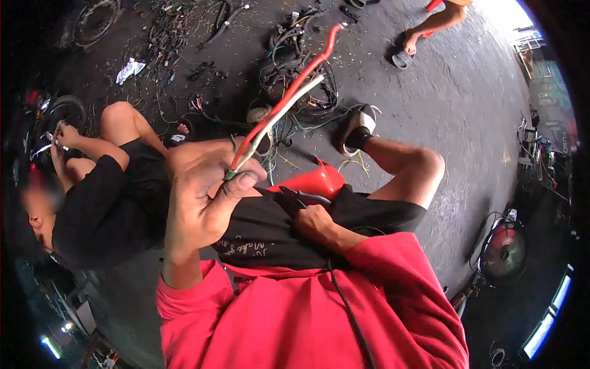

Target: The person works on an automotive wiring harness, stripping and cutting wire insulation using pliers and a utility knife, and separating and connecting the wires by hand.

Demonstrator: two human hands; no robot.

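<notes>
Wires, a long pair with one in glossy red insulation [305,72] and one in creamy-white insulation [287,107], rise from my left grip [212,194] towards 1 o'clock, the red reaching well past the white. My left thumb and fingers are together, clamped on the pair beside a short green sleeve [230,174] at their base. My right grip [316,222], at 4 o'clock from the left, is closed round a dark plier-like hand tool with a curved metallic handle [314,198]; it rests low over my black cloth shorts [258,229], apart from the wires. I cannot tell whether its jaws are parted.

To handle the pair well, I judge the pinch should sit firm at the green sleeve, where both wires come together — further up, the long ends would whip about. I'd fan the red and white slightly apart, so that the tool can meet one without nicking the other. Bringing the work in towards the middle of the clock, above my lap, should steady both wrists. My left thumb lies close to the sleeve, so any bite belongs well up the wires, clear of skin. The free tips point over a tangled heap of dark cables [299,92] on the grey floor [393,80] at 12 o'clock — worth avoiding a snag there.
</notes>
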